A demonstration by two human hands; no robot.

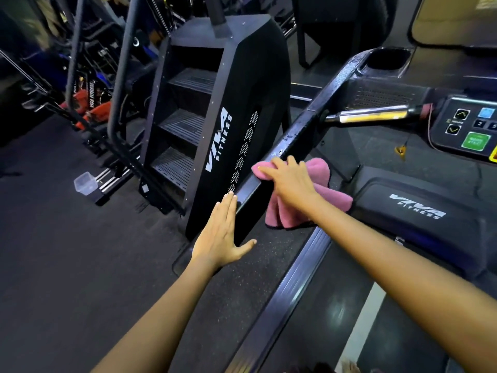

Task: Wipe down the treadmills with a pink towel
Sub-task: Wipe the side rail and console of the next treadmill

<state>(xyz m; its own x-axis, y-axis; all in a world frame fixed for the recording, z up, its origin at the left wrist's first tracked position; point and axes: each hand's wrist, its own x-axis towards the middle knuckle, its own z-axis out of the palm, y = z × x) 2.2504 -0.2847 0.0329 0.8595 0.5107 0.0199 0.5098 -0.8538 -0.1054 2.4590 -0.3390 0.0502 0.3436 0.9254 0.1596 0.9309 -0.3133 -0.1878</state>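
Head view, itemised as I see it from my station. Item one: treadmill (pixel 403 211), right of frame, with its dark handrail (pixel 304 130) running diagonally from the cup holder (pixel 387 59) down toward me; the motor cover reads VIVA FITNESS. Item two: pink towel (pixel 317 189), bunched on the lower stretch of that handrail, its loose folds hanging off the inner side above the deck. Item three: my right hand (pixel 287 179), laid over the towel, fingers curled around the cloth and the rail beneath. Item four: my left hand (pixel 223 238), fingers straight and together, thumb spread (holding nothing), its fingertips touching the rail's near end. Item five: control console (pixel 468 127), upper right, with a green button and arrow keys. Item six: black stair-climber (pixel 215 117) just left of the rail, also marked VIVA FITNESS. Item seven: clear plastic container (pixel 85 183) on the floor, far left.
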